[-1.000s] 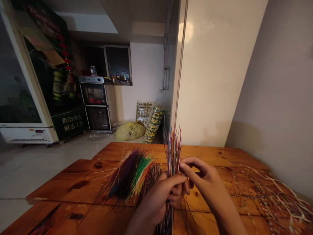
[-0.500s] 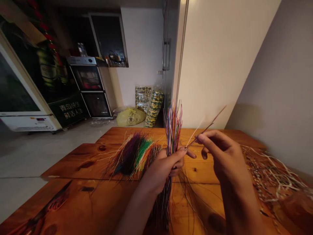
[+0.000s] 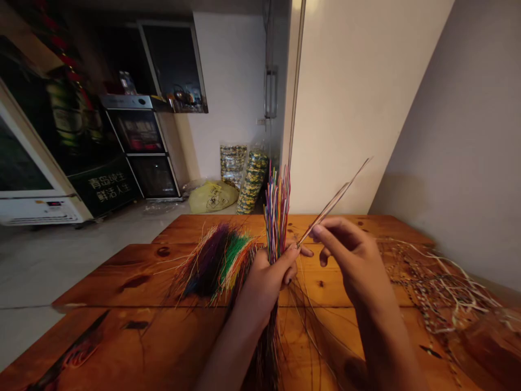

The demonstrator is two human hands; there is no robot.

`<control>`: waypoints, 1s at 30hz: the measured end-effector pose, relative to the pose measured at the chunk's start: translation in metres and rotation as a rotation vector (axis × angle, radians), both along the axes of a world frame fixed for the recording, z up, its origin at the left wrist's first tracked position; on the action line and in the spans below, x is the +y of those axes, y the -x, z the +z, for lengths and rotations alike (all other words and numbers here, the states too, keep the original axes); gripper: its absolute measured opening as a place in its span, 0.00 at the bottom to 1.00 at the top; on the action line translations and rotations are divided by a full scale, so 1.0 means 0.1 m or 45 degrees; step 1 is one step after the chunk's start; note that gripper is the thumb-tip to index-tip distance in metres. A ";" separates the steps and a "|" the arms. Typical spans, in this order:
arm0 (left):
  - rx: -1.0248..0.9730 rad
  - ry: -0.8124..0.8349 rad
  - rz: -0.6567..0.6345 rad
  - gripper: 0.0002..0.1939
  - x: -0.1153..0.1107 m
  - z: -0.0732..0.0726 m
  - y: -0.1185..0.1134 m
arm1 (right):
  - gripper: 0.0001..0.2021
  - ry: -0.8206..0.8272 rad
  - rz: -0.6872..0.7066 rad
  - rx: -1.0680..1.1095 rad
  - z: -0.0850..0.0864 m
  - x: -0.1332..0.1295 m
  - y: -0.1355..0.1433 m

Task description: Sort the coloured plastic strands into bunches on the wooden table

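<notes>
My left hand (image 3: 272, 271) is closed round an upright bundle of coloured strands (image 3: 277, 209), thin as thread or fine wire. Their bright tips stand above the fist, and dark lengths hang below it. Between thumb and fingertips, my right hand (image 3: 345, 247) pinches a few thin brownish strands (image 3: 336, 198) that slant up to the right. The lower end of these strands meets my left thumb tip, beside the bundle. Left of the bundle, a fanned pile of strands (image 3: 222, 260) in purple, green, orange and yellow lies on the wooden table (image 3: 171, 347).
Loose pale and dark strands (image 3: 439, 282) lie tangled at the table's right side, with a see-through reddish thing (image 3: 488, 347) near them. Beyond the table are a tied yellow bag (image 3: 214, 196), wrapped camouflage-patterned rolls (image 3: 252, 182) and a two-door cabinet (image 3: 142, 146).
The strands at my right hand, earlier spread apart, now lie closer together in one line. Both hands and the bundle appear slightly further left, as the whole view has shifted.
</notes>
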State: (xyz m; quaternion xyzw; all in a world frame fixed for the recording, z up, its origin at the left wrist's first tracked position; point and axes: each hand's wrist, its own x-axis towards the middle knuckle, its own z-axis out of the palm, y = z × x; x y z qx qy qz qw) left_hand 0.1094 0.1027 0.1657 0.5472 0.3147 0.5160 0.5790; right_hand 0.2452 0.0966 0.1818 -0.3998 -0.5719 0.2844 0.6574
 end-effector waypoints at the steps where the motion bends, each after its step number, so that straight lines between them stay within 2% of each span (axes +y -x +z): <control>1: -0.008 -0.006 0.002 0.12 0.01 -0.02 0.00 | 0.08 0.037 0.053 -0.045 0.00 0.00 0.01; 3: -0.040 0.000 0.036 0.12 0.03 -0.06 -0.02 | 0.09 0.100 0.132 -0.130 -0.02 0.01 0.02; 8: -0.153 0.078 0.153 0.11 0.01 -0.09 -0.09 | 0.09 0.129 0.173 -0.223 -0.06 0.04 0.04; 15: -0.166 0.101 0.221 0.11 -0.03 -0.09 -0.15 | 0.09 0.104 0.098 -0.193 -0.06 0.03 0.08; 22: -0.150 0.120 0.209 0.10 -0.06 -0.12 -0.17 | 0.03 0.020 0.014 -0.242 -0.07 0.02 0.12; 30: -0.164 0.123 0.226 0.13 -0.06 -0.11 -0.16 | 0.03 0.049 0.122 -0.217 -0.08 0.02 0.09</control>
